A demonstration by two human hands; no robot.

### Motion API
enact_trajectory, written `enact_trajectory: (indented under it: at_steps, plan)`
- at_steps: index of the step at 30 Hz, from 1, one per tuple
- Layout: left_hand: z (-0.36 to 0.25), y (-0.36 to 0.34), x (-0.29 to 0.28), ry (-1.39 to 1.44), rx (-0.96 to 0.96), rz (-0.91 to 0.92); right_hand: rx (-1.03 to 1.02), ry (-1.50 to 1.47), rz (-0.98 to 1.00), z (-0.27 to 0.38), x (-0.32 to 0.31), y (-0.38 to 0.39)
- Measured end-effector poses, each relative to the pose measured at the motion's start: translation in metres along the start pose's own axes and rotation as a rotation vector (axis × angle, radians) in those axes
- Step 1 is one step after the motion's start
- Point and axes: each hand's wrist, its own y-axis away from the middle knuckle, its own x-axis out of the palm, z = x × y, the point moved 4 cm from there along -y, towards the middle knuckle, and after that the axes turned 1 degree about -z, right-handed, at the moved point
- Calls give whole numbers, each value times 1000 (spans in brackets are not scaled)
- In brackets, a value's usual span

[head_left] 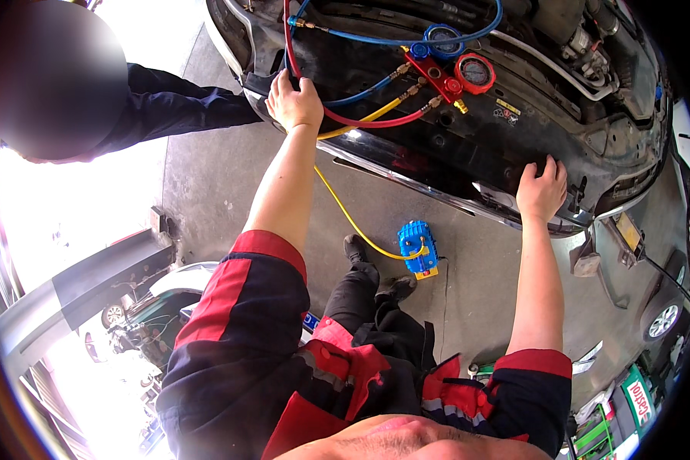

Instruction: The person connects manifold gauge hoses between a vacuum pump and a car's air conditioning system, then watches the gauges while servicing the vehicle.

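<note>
My left hand (294,107) rests at the left end of the car's black front panel (452,153), fingers bent and apart, touching it beside the red hose (376,122). My right hand (542,188) lies on the panel farther right, fingers spread. Between them, higher up, sits a manifold gauge set (441,78) with blue and red dials and blue, yellow and red hoses. A yellow hose (341,207) runs down to a blue pump (415,244) on the floor.
Another person (169,107) in dark clothing is at the left. The engine bay (575,46) fills the top right. A grey metal beam (92,276) and vehicle parts stand lower left. A wheel (662,314) and green equipment (621,406) are at the right.
</note>
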Motion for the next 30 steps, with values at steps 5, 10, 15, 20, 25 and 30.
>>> enact_trajectory:
  at_steps: [5, 10, 15, 20, 25, 30]
  plan:
    - [2, -1, -1, 4, -5, 0, -2, 9, 15, 2, 0, 0]
    - [3, -1, 1, 2, 3, -10, 1, 4, 7, 1, 0, -1]
    - [2, -1, -1, 5, -5, -7, 1, 0, 6, 1, 0, -1]
    - [0, 0, 0, 0, 3, -9, -1, -2, -2, 0, 1, 0]
    - [0, 0, -1, -5, 2, -4, -7, 1, -11, 1, 0, 0]
    - [1, 0, 0, -2, 13, -15, -7, -6, -25, 1, -1, 0]
